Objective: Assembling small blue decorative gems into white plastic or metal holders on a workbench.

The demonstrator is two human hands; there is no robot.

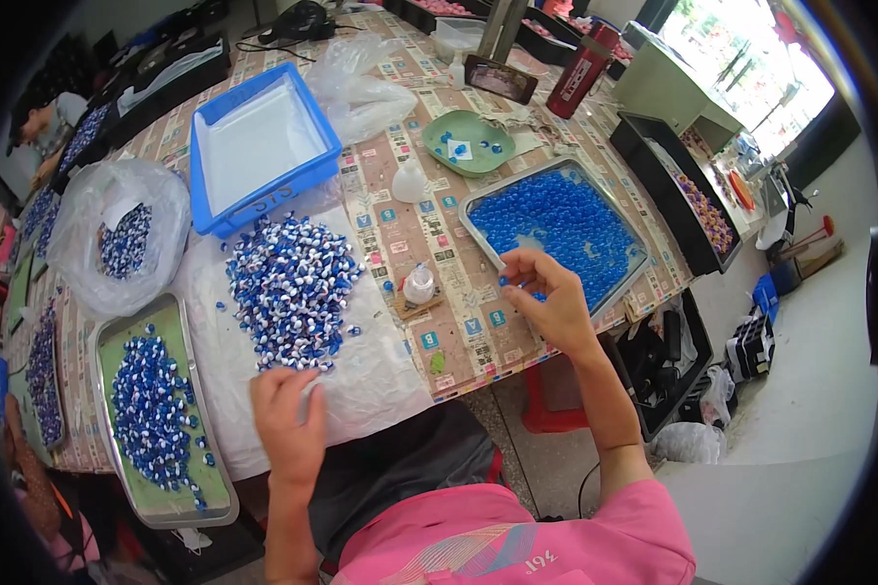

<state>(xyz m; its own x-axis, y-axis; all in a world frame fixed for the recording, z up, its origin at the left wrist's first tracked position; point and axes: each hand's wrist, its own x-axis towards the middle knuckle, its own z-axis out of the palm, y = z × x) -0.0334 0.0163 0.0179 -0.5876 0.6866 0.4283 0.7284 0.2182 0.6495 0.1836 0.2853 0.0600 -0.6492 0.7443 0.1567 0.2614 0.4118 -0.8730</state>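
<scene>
My left hand (288,421) is over the near edge of a pile of small blue-and-white pieces (293,283), fingers bent and thumb slightly apart from them. No held piece can be made out there. At the near left corner of a metal tray (470,207) of shiny blue beads (556,219), my right hand (554,300) pinches a blue bead (504,281) between thumb and fingertips. More blue shows under its curled fingers. Between my hands stands a small clear bottle (419,284) on a little block.
White sheeting (380,366) lies under the pile. Around it are a blue bin (327,146), a plastic bag of pieces (68,234) and a green-bottomed tray (222,478). Farther back stand a green dish (488,132), a propped phone (500,79) and a red flask (583,73). Another person sits far left.
</scene>
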